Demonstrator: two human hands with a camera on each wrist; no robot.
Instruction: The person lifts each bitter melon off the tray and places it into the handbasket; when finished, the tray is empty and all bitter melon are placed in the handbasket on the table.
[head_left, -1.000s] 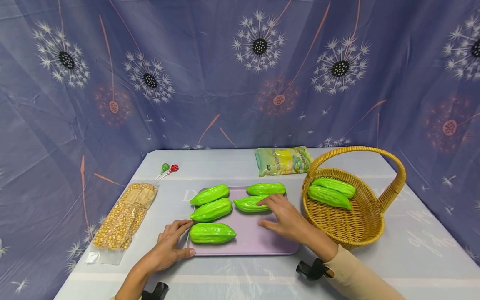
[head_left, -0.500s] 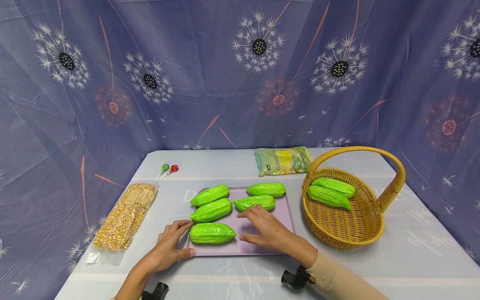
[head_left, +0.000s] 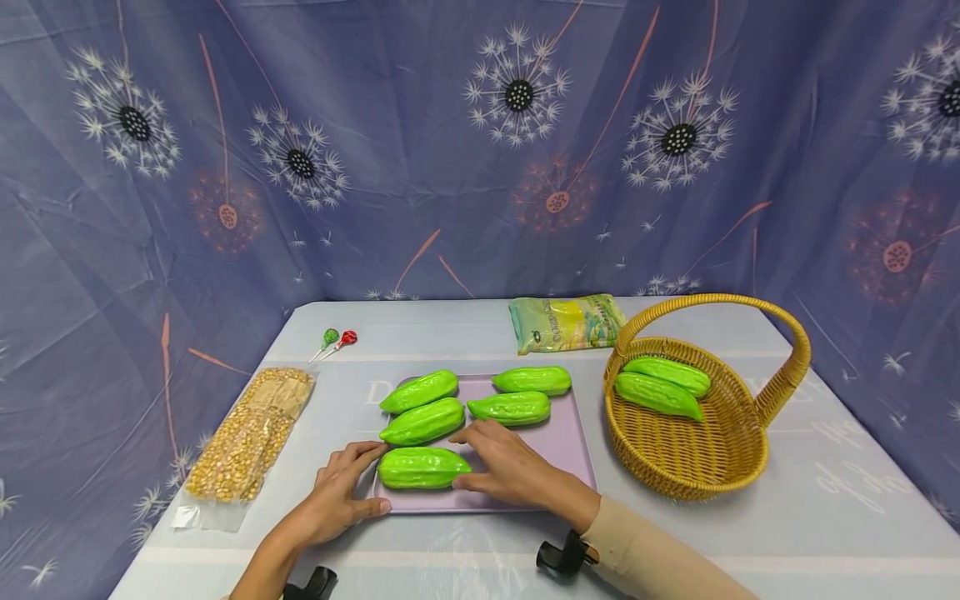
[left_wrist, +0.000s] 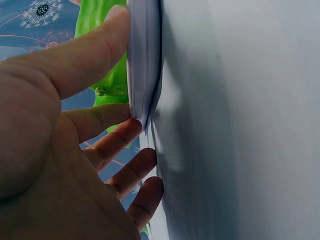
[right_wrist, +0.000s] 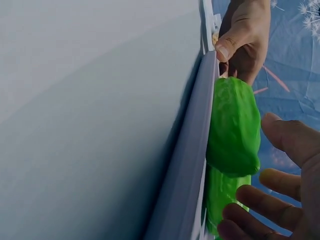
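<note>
The right hand [head_left: 498, 464] has fingers apart by the nearest green fruit [head_left: 420, 468], at 8 o'clock on the tray [head_left: 566, 437]. The left hand [head_left: 339, 493], fingers spread, touches the tray's corner, maybe to keep it still.

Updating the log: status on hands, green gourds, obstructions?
Left hand touching near-left corner of tray. Right hand at right tip of nearest gourd, no grip visible. Four more on tray, two in basket. Nothing visible blocking right hand.
</note>
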